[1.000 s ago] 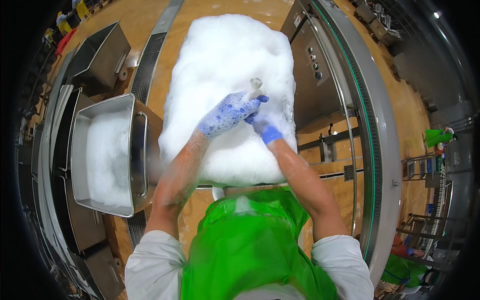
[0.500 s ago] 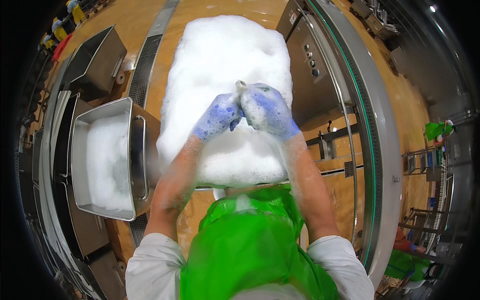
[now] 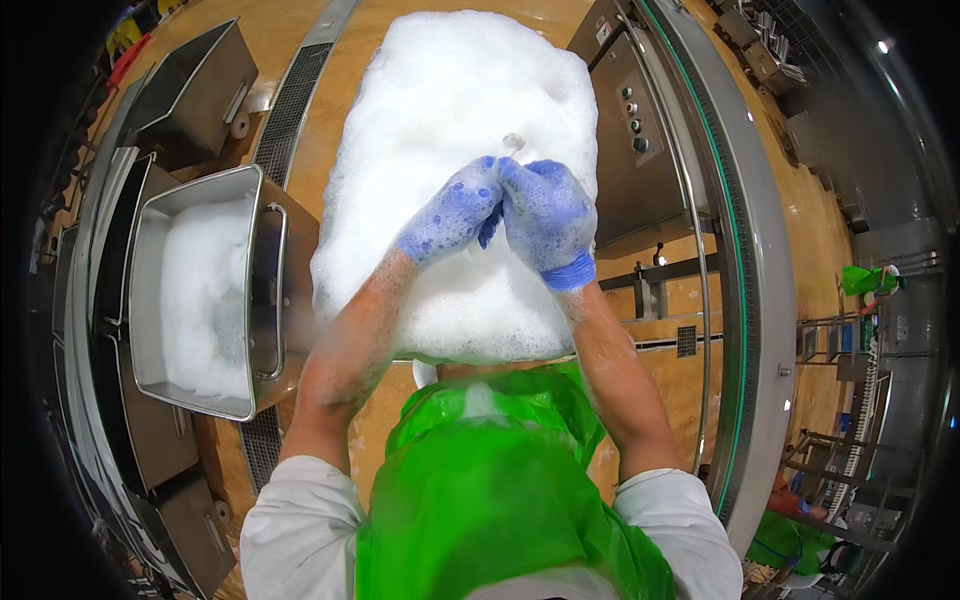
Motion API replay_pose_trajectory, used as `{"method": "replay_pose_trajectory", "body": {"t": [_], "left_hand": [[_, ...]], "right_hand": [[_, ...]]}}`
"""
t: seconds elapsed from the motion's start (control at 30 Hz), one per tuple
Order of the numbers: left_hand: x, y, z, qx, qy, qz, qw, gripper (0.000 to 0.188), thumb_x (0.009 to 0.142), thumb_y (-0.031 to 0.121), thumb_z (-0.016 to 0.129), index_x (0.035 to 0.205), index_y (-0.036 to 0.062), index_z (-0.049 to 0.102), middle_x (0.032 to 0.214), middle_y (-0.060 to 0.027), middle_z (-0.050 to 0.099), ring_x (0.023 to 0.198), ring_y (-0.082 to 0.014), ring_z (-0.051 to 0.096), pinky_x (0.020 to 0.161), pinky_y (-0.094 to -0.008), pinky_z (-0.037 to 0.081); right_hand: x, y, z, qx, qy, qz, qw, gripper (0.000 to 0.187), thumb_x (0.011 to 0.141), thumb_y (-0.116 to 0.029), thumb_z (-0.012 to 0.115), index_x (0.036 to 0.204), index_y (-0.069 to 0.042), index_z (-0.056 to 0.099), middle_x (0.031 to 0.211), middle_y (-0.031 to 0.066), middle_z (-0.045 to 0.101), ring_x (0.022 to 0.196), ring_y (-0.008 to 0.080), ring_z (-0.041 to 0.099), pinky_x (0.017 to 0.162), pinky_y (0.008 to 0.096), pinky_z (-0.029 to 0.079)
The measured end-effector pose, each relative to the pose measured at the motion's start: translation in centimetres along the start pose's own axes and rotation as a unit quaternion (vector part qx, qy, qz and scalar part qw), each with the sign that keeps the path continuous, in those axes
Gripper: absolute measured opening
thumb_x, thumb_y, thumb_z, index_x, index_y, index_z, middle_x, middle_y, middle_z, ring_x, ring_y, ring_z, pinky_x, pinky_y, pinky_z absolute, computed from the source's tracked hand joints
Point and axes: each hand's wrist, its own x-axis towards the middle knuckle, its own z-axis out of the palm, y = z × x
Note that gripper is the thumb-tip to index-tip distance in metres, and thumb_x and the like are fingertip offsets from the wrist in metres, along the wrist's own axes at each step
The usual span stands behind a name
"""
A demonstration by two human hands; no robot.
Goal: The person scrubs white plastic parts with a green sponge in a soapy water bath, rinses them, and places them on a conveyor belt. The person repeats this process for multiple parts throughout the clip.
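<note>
My left hand (image 3: 455, 212) and my right hand (image 3: 549, 215), both in blue gloves flecked with suds, meet above a large heap of white foam (image 3: 450, 75). Their fingers are closed together at the fingertips. A small pale tip (image 3: 513, 142), partly coated in foam, pokes out just beyond them; its kind cannot be made out, and the fingers hide the rest. Foam covers whatever container or surface lies beneath it.
On the left stands a metal tub (image 3: 258, 300) with a handle and foam inside; another metal bin (image 3: 215, 95) is behind it. A steel control cabinet (image 3: 625, 130) and a curved conveyor (image 3: 735, 230) border the right. A floor drain grate (image 3: 290, 110) runs at the left.
My hands have shifted slightly to the right, and the right wrist has turned. Much of the foam on the right glove is gone. The pale tip now sticks out farther from the fingers.
</note>
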Motion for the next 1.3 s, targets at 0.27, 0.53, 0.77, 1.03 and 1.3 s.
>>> {"method": "replay_pose_trajectory", "body": {"t": [0.27,0.53,0.77,1.03,1.3], "left_hand": [[0.0,-0.6,-0.1,0.305,0.094,0.243,0.916,0.039,0.104,0.034,0.043,0.112,-0.0034,0.053,0.097,-0.0164,0.059,0.081,-0.0233,0.061,0.074,-0.0365,0.053],[-0.6,-1.0,-0.3,0.283,0.063,0.202,0.936,0.05,0.103,0.051,0.042,0.106,0.0016,0.053,0.078,-0.0069,0.056,0.062,-0.0117,0.051,0.057,-0.0278,0.047],[-1.0,1.1,-0.7,0.089,0.036,0.01,0.995,0.059,0.102,0.055,0.043,0.116,-0.0022,0.052,0.075,-0.004,0.053,0.057,-0.0086,0.048,0.054,-0.0239,0.047],[-1.3,3.2,-0.3,0.056,0.024,-0.07,0.996,0.066,0.103,0.059,0.033,0.111,-0.004,0.051,0.075,-0.0081,0.056,0.06,-0.012,0.054,0.054,-0.028,0.048],[-0.9,0.4,-0.6,0.114,0.027,0.012,0.993,0.038,0.102,0.027,0.046,0.121,-0.0058,0.048,0.085,-0.0145,0.061,0.066,-0.0163,0.058,0.061,-0.0305,0.05]], "right_hand": [[0.6,-0.8,1.7,0.073,0.087,-0.013,0.993,0.021,0.082,-0.011,0.074,0.102,-0.012,0.074,0.082,0.0062,0.069,0.079,0.0226,0.068,0.068,0.0326,0.056],[0.5,-0.4,2.3,0.142,0.123,-0.01,0.982,0.02,0.081,-0.008,0.075,0.1,-0.012,0.075,0.08,0.0059,0.068,0.074,0.0223,0.066,0.066,0.033,0.056],[-0.6,-0.4,1.2,0.051,0.083,0.015,0.995,0.024,0.078,-0.003,0.075,0.101,-0.012,0.075,0.08,0.0061,0.068,0.075,0.0216,0.067,0.066,0.0316,0.056],[-0.1,-1.4,1.7,0.059,0.047,0.019,0.997,0.026,0.076,-0.005,0.074,0.102,-0.012,0.074,0.078,0.0078,0.068,0.071,0.025,0.066,0.062,0.0346,0.055],[-0.2,-0.9,2.4,0.076,0.076,0.007,0.994,0.027,0.077,-0.008,0.073,0.102,-0.015,0.071,0.079,0.0049,0.064,0.071,0.022,0.063,0.058,0.0349,0.053]]}}
